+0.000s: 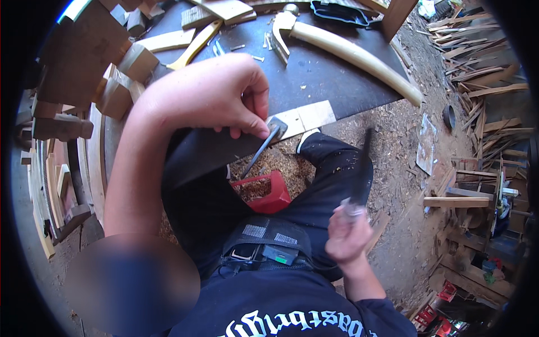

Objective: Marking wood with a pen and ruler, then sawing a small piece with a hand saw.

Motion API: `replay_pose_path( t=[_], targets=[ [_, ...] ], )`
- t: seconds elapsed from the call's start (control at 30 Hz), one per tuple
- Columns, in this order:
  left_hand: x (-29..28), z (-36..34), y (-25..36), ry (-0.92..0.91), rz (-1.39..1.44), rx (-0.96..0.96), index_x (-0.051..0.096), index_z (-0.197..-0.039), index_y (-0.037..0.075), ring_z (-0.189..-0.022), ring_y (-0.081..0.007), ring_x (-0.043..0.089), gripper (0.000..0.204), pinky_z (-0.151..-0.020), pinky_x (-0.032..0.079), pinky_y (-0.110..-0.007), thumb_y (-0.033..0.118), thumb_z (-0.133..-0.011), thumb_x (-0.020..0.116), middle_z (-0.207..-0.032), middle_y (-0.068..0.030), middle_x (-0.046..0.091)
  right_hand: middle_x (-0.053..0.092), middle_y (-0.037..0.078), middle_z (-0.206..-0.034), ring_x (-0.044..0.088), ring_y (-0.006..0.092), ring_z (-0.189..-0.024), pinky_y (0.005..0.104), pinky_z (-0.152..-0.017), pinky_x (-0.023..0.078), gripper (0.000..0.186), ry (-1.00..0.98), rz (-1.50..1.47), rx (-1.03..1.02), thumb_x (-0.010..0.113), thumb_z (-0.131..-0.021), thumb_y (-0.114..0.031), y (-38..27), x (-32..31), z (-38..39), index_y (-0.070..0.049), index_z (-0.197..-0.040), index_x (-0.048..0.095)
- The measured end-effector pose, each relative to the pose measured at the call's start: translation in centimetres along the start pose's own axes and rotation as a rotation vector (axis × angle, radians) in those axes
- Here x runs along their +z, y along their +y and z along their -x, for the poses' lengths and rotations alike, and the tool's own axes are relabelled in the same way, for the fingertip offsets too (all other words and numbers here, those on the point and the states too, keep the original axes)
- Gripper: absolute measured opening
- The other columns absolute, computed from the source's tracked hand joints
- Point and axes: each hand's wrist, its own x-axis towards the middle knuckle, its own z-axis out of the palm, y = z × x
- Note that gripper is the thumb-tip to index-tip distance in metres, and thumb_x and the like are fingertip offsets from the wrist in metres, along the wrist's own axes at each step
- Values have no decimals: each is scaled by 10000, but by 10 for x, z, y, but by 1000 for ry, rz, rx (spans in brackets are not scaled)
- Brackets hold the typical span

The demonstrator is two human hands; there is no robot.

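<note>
My left hand (238,109) reaches over the edge of the dark work board, its wrist bent. Thumb and fingertips pinch together at the upper end of a thin grey metal rod (259,153), which slants down past the board's edge. Beside the fingertips, a small dark squarish block (277,127) rests at the end of a pale wood strip (309,119). On the right, my right hand (347,236) is closed round the pale end of a long dark tool (366,160). The tool points up and away from me; motion blur hides its exact kind.
On the dark board (331,73) lie a claw hammer (348,48), a paintbrush (197,45), several loose nails (258,58) and a black tray (339,14). A red plastic piece (275,194) sits between my legs, among wood shavings. Wood offcuts (485,73) are heaped at right.
</note>
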Motion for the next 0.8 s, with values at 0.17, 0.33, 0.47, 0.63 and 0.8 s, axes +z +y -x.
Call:
replay_pose_path(
  t=[0.17,0.33,0.47,0.63,0.8],
  targets=[
    [3,1,-16,57,-22,80,693,-854,-53,-665,-130,728,167,-577,567,-264,5,-795,838,-744,-88,736,568,42,-697,565,118,-552,273,-501,444,324,137,-181,-40,787,-948,-250,-14,0,-118,-25,-1023,566],
    [4,1,-14,76,-29,97,703,-845,-56,-641,-142,724,162,-580,564,-269,2,-779,840,-727,-104,734,502,14,-604,485,117,-515,303,-490,398,447,-111,-2,24,908,-813,-304,7,-4,-171,-62,-941,554],
    [1,2,-11,53,-58,74,715,-837,-51,-631,-153,725,160,-571,558,-277,6,-765,846,-714,-111,733,482,-9,-593,436,96,-527,291,-508,367,434,-178,-66,25,933,-743,-230,7,-3,-192,-44,-864,560],
    [4,-1,-16,60,-38,96,716,-835,-43,-627,-147,720,163,-566,554,-273,3,-758,852,-712,-99,734,452,-83,-676,413,16,-615,215,-550,322,424,-313,-243,221,914,-687,11,7,-10,-209,-97,-778,515],
    [2,-1,-18,46,-17,87,713,-829,-36,-623,-129,711,170,-561,549,-262,-5,-749,860,-718,-81,733,431,-76,-669,415,17,-611,210,-563,375,430,-334,-287,266,878,-688,68,2,-7,-212,-99,-766,489]
  ],
)
